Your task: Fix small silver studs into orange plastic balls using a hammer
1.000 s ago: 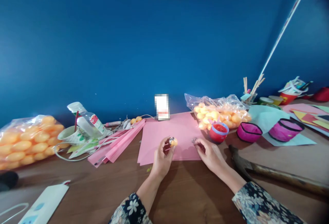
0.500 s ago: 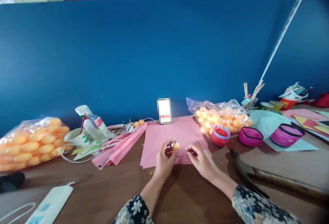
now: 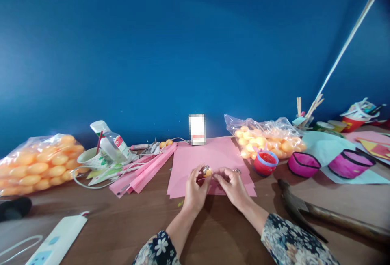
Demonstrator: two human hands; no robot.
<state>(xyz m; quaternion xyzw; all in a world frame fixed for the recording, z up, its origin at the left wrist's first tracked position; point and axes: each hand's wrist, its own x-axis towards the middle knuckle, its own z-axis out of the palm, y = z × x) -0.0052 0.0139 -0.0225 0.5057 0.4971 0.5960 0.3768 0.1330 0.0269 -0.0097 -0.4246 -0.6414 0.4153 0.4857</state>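
My left hand (image 3: 195, 188) pinches a small orange ball (image 3: 207, 171) with something shiny stuck on it, held just above a pink paper sheet (image 3: 195, 157). My right hand (image 3: 233, 186) has come right beside the ball; its fingertips are pinched together close to it, holding something too small to make out. Another small shiny piece (image 3: 237, 171) lies on the pink sheet just behind my right hand. Both forearms wear floral sleeves.
Bags of orange balls lie at the left (image 3: 36, 163) and the back right (image 3: 268, 137). A red cup (image 3: 265, 162), two magenta cups (image 3: 303, 164), a hammer (image 3: 307, 212), pink paper strips (image 3: 143, 171), a bottle (image 3: 111, 143) and a white bag (image 3: 51, 244) crowd the brown table.
My right hand moved left from the shiny piece on the pink sheet over to the ball in my left hand. The view tilted up slightly.
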